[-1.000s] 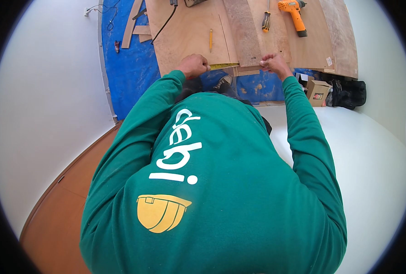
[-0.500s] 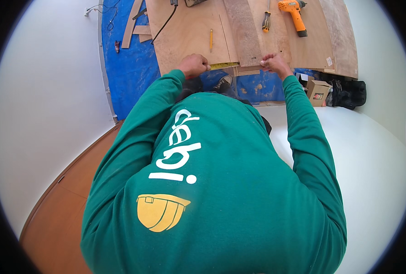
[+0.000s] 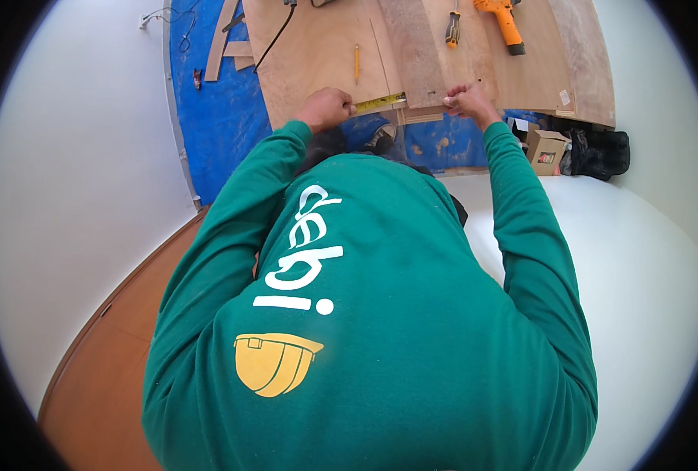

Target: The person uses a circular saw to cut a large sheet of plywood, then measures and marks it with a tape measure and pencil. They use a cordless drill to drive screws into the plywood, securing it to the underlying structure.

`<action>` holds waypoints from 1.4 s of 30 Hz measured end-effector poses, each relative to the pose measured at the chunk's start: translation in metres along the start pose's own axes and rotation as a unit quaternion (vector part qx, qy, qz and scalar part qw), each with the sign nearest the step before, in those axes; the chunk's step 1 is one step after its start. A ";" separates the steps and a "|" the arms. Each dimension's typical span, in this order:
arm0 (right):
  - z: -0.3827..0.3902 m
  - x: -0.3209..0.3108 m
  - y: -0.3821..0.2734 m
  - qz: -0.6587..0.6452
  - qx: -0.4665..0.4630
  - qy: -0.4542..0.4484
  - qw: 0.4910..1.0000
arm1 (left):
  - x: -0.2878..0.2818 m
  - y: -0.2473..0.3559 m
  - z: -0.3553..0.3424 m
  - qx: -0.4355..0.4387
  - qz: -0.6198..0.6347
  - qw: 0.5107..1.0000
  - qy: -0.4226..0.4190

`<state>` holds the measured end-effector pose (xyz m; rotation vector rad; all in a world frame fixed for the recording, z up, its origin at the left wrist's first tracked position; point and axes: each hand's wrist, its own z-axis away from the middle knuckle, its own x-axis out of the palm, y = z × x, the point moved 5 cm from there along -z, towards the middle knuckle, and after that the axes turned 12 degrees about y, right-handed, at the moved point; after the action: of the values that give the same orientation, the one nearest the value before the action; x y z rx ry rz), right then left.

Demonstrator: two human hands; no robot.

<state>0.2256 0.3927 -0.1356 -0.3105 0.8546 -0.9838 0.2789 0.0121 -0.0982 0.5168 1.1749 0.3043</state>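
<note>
My left hand (image 3: 329, 106) is closed on a yellow tape measure, whose blade (image 3: 380, 102) stretches right along the near edge of a plywood sheet (image 3: 309, 55). A darker wood board (image 3: 411, 55) lies just right of the blade's end. My right hand (image 3: 466, 102) is beside that board's near corner with fingertips pinched; what they hold is too small to make out. A yellow pencil (image 3: 357, 66) lies on the plywood above the blade.
A screwdriver (image 3: 451, 27) and an orange drill (image 3: 507, 25) lie on the boards. Wood offcuts (image 3: 220, 43) rest on a blue tarp (image 3: 204, 133) at left, by a white wall (image 3: 66, 196). A cardboard box (image 3: 547, 153) and black bag (image 3: 600, 153) are at right.
Both hands appear slightly higher and farther left, as does the whole scene. The tape blade has tilted up at its right end and shows more on the plywood face.
</note>
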 end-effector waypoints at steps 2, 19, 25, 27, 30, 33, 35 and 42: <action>0.000 0.000 0.000 0.002 0.000 -0.002 1.000 | -0.003 0.003 0.003 0.051 -0.023 0.995 0.086; 0.005 -0.003 -0.006 0.002 0.003 -0.002 1.000 | 0.005 0.005 0.011 0.023 -0.007 0.998 0.052; 0.003 -0.002 -0.003 -0.001 0.008 -0.010 1.000 | 0.003 0.006 0.006 0.000 -0.018 0.999 0.034; 0.000 -0.002 -0.003 -0.007 0.002 -0.011 1.000 | 0.002 0.006 0.004 0.005 -0.021 0.998 0.051; -0.001 -0.001 -0.003 0.003 0.001 -0.013 1.000 | 0.003 0.005 0.004 0.012 -0.028 0.998 0.052; -0.001 -0.001 -0.005 0.019 0.001 -0.014 1.000 | 0.004 0.005 0.001 0.008 -0.032 0.999 0.043; -0.001 -0.002 -0.007 0.023 -0.002 -0.010 1.000 | 0.004 0.005 -0.001 0.000 -0.027 0.999 0.036; -0.003 0.000 -0.008 0.021 -0.004 -0.010 1.000 | 0.000 0.007 -0.002 -0.006 -0.026 1.000 0.013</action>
<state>0.2183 0.3892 -0.1329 -0.3075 0.8442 -0.9371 0.2773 0.0190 -0.0950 0.4727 1.2097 0.2749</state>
